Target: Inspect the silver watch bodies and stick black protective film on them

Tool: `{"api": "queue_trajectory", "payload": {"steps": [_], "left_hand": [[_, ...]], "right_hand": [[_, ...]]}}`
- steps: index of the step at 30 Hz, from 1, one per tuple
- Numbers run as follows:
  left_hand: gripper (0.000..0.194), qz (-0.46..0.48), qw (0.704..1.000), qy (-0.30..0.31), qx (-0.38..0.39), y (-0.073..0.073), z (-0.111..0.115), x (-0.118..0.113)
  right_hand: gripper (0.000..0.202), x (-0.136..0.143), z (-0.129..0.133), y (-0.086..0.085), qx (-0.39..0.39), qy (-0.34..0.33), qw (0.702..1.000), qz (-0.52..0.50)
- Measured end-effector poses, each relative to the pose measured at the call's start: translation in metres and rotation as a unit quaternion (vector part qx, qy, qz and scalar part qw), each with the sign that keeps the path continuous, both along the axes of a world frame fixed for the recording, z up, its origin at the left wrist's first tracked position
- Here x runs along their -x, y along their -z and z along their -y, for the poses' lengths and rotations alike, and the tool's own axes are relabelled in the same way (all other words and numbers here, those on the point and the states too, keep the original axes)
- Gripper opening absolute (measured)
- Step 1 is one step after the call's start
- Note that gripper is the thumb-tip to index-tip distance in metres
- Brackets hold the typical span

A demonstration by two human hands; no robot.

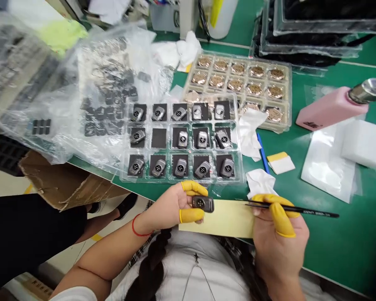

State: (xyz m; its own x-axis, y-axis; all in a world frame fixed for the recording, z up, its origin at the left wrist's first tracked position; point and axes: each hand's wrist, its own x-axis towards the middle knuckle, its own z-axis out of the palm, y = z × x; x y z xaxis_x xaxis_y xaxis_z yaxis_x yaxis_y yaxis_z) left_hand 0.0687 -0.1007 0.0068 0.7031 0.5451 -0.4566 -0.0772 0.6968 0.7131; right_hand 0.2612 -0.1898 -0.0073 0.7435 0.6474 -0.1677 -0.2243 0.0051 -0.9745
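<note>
Yellow finger cots cover several fingers of both hands. My left hand (188, 205) pinches a dark smartwatch case (203, 204) between thumb and fingers, its round sensor back facing up. In my right hand (278, 221) are thin black tweezers (313, 211), their tips pointing left, apart from the case. Beneath and between the hands lies a pale yellow sheet (228, 219). Just beyond them is a clear plastic tray (122, 173) with similar watch cases on black pads. One middle-row compartment, second from left, shows only its black pad (158, 138).
Behind is another tray (286, 104) of round, shiny brownish parts. At right are a pink bottle (330, 108), white foam (368, 142), a blue pen (263, 154) and crumpled tissue (260, 182). Plastic bags (62, 100) cover the left. Black trays (316, 25) stand stacked at back right.
</note>
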Motion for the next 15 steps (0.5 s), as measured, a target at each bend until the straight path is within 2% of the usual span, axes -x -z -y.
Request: {"api": "queue_trajectory", "payload": {"steps": [3, 5, 7, 9, 11, 13, 15], "left_hand": [[0.040, -0.024, 1.000, -0.012, -0.016, -0.009, -0.003, 0.010], [0.038, -0.072, 0.993, -0.049, -0.076, -0.016, -0.007, 0.020], [0.038, -0.131, 0.974, -0.111, -0.150, -0.022, -0.014, 0.032], [0.039, -0.208, 0.934, -0.191, -0.218, -0.024, -0.026, 0.044], [0.040, -0.301, 0.871, -0.265, -0.284, -0.022, -0.042, 0.052], [0.039, -0.380, 0.809, -0.294, -0.340, -0.019, -0.061, 0.055], [0.037, -0.427, 0.768, -0.288, -0.381, -0.015, -0.078, 0.054]], "right_hand": [[0.033, -0.001, 0.006, 0.000, 0.081, -0.005, 0.995, 0.058], [0.036, -0.003, 0.011, 0.002, 0.137, -0.019, 0.984, 0.110], [0.037, -0.005, 0.015, 0.006, 0.174, -0.029, 0.975, 0.133], [0.038, -0.006, 0.016, 0.009, 0.187, -0.030, 0.974, 0.124], [0.039, -0.006, 0.015, 0.010, 0.182, -0.033, 0.978, 0.098], [0.035, -0.007, 0.013, 0.011, 0.159, -0.036, 0.984, 0.067], [0.028, -0.010, 0.012, 0.012, 0.128, -0.042, 0.990, 0.038]]}}
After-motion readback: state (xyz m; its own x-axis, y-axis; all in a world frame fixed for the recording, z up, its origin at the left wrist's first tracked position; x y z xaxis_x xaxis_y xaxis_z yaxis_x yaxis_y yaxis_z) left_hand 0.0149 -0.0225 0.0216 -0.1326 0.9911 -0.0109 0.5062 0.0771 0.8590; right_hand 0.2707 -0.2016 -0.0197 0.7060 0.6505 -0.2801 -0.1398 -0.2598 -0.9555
